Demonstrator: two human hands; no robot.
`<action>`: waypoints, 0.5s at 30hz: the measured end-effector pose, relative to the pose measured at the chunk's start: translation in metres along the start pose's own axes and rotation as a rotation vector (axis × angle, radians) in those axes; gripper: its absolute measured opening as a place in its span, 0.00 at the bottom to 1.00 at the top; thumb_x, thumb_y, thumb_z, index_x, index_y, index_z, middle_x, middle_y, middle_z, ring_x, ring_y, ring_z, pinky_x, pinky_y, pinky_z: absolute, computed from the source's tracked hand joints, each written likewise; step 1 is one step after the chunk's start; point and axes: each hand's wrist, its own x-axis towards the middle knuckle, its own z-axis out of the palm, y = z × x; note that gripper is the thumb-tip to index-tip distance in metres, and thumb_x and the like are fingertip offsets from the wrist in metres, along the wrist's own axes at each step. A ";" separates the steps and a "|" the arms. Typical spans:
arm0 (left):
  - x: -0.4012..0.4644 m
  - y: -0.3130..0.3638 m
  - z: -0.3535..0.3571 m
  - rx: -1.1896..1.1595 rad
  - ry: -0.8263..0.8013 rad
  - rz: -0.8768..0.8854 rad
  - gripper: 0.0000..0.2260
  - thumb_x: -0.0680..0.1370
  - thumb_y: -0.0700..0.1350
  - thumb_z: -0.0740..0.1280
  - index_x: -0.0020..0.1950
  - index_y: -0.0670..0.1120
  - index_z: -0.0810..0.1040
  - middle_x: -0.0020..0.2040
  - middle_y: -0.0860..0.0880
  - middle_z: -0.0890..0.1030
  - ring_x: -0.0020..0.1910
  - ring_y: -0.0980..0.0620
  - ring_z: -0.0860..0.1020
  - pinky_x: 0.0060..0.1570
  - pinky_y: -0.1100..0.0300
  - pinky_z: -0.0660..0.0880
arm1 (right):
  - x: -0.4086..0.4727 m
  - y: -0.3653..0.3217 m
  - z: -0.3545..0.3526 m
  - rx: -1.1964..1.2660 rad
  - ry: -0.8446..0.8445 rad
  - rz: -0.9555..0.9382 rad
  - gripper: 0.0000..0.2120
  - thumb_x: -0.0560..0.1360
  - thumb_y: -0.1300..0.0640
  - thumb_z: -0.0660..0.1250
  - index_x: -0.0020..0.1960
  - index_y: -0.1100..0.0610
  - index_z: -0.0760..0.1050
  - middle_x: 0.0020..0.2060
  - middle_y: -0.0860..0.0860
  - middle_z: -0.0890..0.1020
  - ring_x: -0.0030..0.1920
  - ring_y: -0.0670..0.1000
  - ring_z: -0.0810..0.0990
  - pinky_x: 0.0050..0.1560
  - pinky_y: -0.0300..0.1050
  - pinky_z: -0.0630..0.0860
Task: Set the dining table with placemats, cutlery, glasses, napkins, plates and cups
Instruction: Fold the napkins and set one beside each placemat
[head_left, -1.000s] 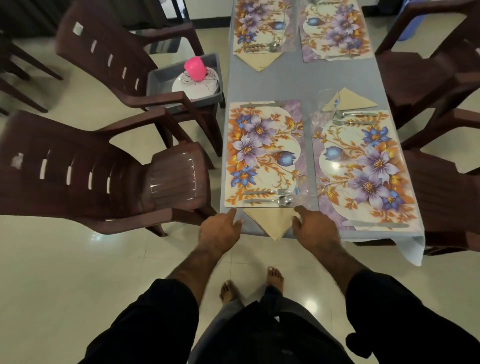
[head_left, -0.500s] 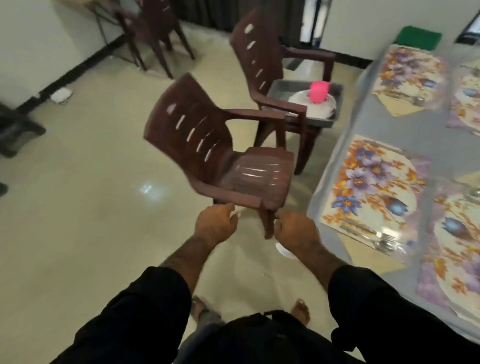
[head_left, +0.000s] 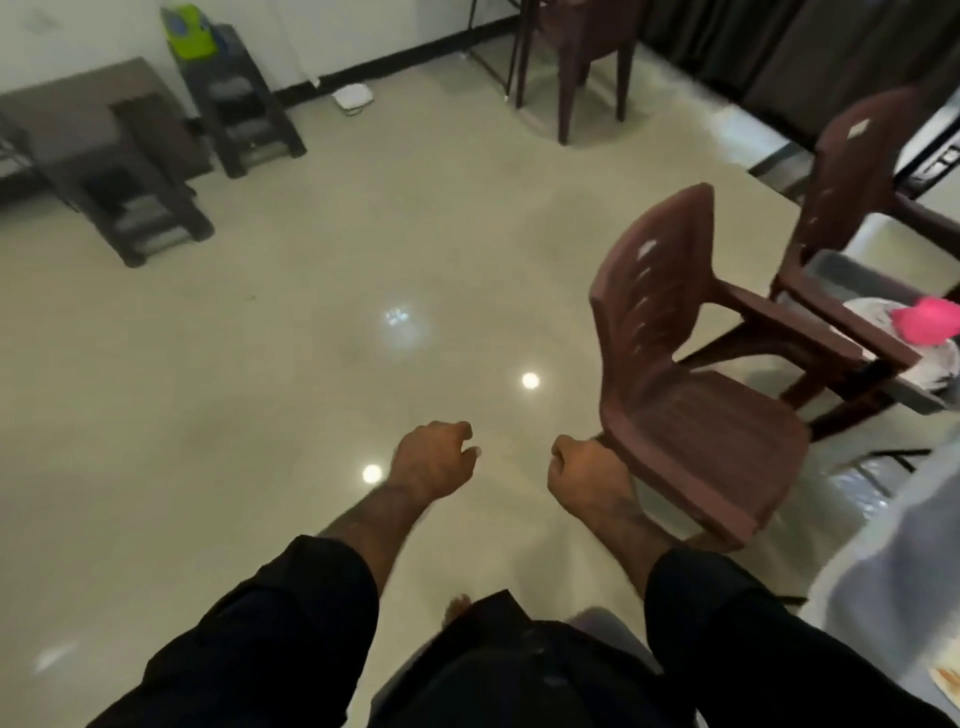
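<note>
At frame edge: pink cup (head_left: 932, 319), blurred, cropped.

Both hands off the napkin, view now floorward.

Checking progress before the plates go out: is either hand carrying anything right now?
No. The left hand and right hand are loosely curled, holding nothing.

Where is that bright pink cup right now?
The pink cup is at the head view's far right edge, on white plates in a grey tray on the farther brown chair.
</note>
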 end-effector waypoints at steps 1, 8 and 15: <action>0.010 -0.011 -0.008 -0.008 0.002 -0.019 0.19 0.84 0.60 0.63 0.70 0.54 0.79 0.62 0.49 0.85 0.61 0.44 0.82 0.57 0.52 0.77 | 0.014 -0.011 -0.002 -0.003 -0.009 -0.015 0.07 0.78 0.53 0.62 0.51 0.52 0.78 0.42 0.52 0.84 0.42 0.56 0.84 0.39 0.47 0.81; 0.120 -0.049 -0.050 0.007 -0.055 -0.057 0.19 0.84 0.60 0.63 0.71 0.54 0.78 0.63 0.49 0.84 0.63 0.45 0.81 0.58 0.54 0.76 | 0.148 -0.061 -0.005 0.015 -0.099 -0.047 0.11 0.82 0.49 0.63 0.61 0.51 0.78 0.50 0.50 0.84 0.46 0.52 0.82 0.43 0.43 0.76; 0.272 -0.064 -0.133 0.000 -0.074 -0.153 0.18 0.84 0.60 0.63 0.71 0.54 0.78 0.63 0.49 0.83 0.63 0.45 0.80 0.55 0.54 0.75 | 0.320 -0.090 -0.047 0.069 -0.121 -0.023 0.08 0.78 0.56 0.61 0.51 0.53 0.79 0.42 0.49 0.81 0.40 0.53 0.78 0.39 0.43 0.76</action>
